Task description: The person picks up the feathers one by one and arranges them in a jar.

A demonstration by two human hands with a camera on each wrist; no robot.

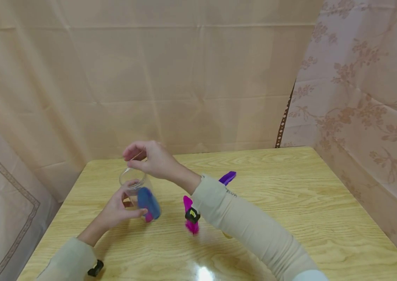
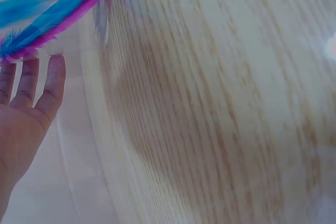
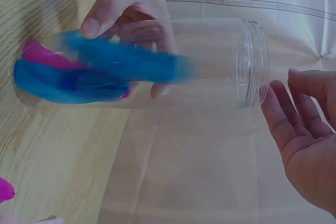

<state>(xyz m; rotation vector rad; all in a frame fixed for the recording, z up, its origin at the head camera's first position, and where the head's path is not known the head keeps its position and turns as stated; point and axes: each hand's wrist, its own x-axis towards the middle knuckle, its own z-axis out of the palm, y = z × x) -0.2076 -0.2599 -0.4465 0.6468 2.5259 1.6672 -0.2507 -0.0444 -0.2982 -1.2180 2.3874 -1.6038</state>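
A clear jar (image 3: 218,35) without a lid stands at the table's left side. Around its side the left hand (image 1: 119,208) grips it, thumb across the front. Inside, a magenta feather (image 3: 50,55) and a blue feather (image 3: 63,83) lie at the bottom, while another blue feather (image 3: 136,64) is blurred, midway down the jar. At the mouth is the right hand (image 3: 310,129), its fingers loosely bent and spread with nothing between them, fingertips right at the rim. In the left wrist view, the left fingers (image 2: 55,80) lie against the glass.
On the wooden table (image 1: 289,195), a magenta feather (image 1: 187,202) and a purple feather (image 1: 228,178) lie right of the jar, partly hidden by the right arm. A yellowish piece (image 1: 227,235) peeks from under the sleeve. A beige curtain (image 1: 184,78) hangs behind the table.
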